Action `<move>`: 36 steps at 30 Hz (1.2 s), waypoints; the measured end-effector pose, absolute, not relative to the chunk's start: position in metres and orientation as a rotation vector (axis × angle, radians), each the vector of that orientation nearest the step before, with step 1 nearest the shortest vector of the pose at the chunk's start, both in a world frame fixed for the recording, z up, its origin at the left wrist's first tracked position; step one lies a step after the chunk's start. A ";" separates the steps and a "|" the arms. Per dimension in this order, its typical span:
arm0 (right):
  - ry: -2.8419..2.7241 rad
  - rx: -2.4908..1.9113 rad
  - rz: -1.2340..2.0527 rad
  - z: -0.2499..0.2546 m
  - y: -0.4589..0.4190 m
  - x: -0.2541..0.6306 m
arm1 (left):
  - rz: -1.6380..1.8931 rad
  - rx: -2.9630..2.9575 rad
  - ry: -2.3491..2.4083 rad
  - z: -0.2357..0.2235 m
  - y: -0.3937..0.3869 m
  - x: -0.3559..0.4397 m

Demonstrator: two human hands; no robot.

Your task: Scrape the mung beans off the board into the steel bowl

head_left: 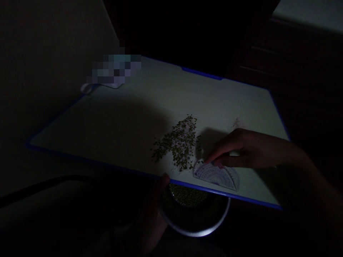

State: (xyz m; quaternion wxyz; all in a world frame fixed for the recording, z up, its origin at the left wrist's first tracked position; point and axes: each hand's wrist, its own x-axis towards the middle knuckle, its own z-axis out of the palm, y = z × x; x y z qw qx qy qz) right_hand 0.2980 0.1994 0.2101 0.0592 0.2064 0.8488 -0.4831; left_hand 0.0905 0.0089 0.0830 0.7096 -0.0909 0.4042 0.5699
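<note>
My right hand (241,150) pinches a clear semicircular protractor (219,176) by its curved edge, low on the white board (120,117). Just left of the protractor lies a spread pile of small green beans (184,142) mixed with paler grains. Beneath the board's near edge, a bowl with a shiny metal rim (200,233) holds more green beans (189,195). My left hand (157,217) grips the bowl's left side, its thumb up by the board's blue edge. The dark hides most of the left fingers.
At the board's far left corner sits a blurred-out object with a pale strap loop (86,88). Fine reddish specks (237,123) dot the board beyond my right hand. A dark curved strip (48,185) runs at lower left. The surroundings are very dim.
</note>
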 end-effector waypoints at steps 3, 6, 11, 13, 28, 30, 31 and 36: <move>2.587 0.608 -1.461 0.211 0.200 0.300 | 1.264 -0.210 0.941 0.080 0.009 0.090; 2.624 0.643 -1.459 0.211 0.202 0.304 | 1.246 -0.210 0.954 0.080 0.009 0.089; 2.682 0.685 -1.381 0.210 0.204 0.308 | 1.269 -0.179 0.954 0.084 0.008 0.090; 2.660 0.675 -1.389 0.210 0.204 0.306 | 1.268 -0.180 0.966 0.086 0.008 0.090; 2.590 0.517 -1.474 0.204 0.197 0.297 | 1.253 -0.168 0.893 0.086 0.009 0.091; 2.557 0.528 -1.498 0.202 0.196 0.296 | 1.254 -0.137 0.895 0.082 0.008 0.090; 2.543 0.537 -1.510 0.202 0.196 0.296 | 1.259 -0.133 0.921 0.080 0.008 0.089; 2.510 0.541 -1.533 0.203 0.194 0.297 | 1.248 -0.180 0.929 0.075 0.007 0.089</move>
